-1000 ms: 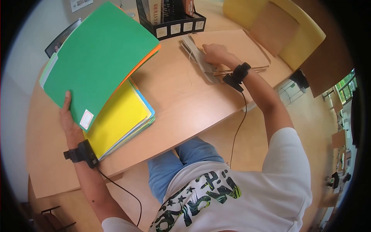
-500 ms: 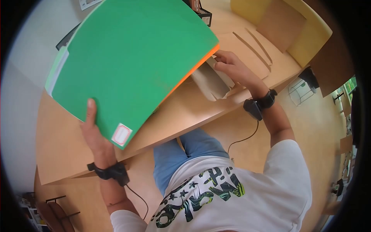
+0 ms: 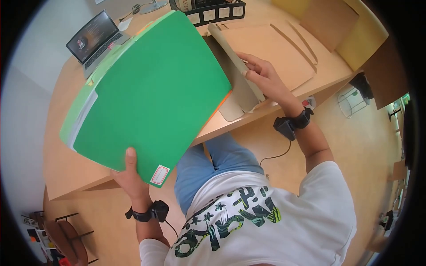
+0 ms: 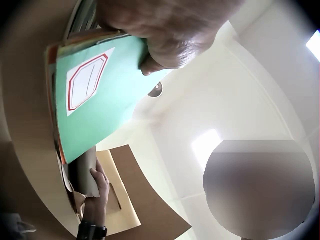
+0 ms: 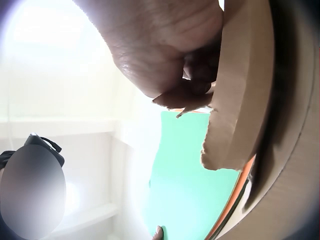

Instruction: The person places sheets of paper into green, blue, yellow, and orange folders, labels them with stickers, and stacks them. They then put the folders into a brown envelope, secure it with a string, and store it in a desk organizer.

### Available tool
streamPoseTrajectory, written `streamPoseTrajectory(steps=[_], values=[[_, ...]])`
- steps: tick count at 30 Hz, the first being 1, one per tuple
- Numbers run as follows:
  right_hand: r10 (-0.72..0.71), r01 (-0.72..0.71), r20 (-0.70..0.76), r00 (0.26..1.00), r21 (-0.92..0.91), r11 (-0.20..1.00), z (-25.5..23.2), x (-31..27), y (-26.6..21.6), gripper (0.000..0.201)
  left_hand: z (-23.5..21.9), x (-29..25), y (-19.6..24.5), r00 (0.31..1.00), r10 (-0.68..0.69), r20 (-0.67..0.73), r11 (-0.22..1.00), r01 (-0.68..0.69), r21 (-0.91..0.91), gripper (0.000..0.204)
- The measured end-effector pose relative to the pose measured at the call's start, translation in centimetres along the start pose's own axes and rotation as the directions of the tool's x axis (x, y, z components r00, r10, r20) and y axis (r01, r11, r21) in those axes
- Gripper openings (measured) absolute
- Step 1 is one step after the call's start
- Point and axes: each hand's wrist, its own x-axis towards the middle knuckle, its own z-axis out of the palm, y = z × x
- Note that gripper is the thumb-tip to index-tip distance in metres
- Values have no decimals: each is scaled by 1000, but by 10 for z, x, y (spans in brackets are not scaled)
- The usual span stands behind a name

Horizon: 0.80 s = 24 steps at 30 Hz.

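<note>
"Which step was in hand?"

"Feeding the folders into the envelope, I'd judge. The left hand (image 3: 129, 181) gripped the stack by its near corner, thumb on the green folder (image 3: 151, 97), with the white label (image 3: 159, 174) just beside that thumb. The stack slanted up and away from the grip, above the desk (image 3: 66, 173)."

"And the right hand (image 3: 271, 84)?"

"Its thumb and fingers pinched the raised flap of the brown envelope (image 3: 233, 57). The envelope lay right below that grip, the stack's far corner just to the left of it."

"What did the next move call for?"

"Probably holding the flap up, lining the stack's edge with the opening and sliding it in level. The paper looked torn near the right fingers, so I'd have gone gently."

"What couldn't you make out?"

"The left fingers under the stack, and how many folders were there; only an orange edge (image 5: 240, 182) showed clearly beneath the green. I couldn't tell whether any corner was inside the envelope. Beyond the right grip, the black rack (image 3: 217, 13) was cut off by the top border."
</note>
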Motion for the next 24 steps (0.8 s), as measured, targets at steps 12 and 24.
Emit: streamPoseTrajectory(steps=[12, 24], values=[[-32, 17, -142, 989, -107, 994, 18, -9, -1, 17, -52, -32, -60, 908, 346, 235, 849, -410, 333, 63], [-78, 71, -85, 993, -81, 994, 14, -7, 12, 44, -24, -9, -25, 928, 370, 44, 910, -371, 185, 42]])
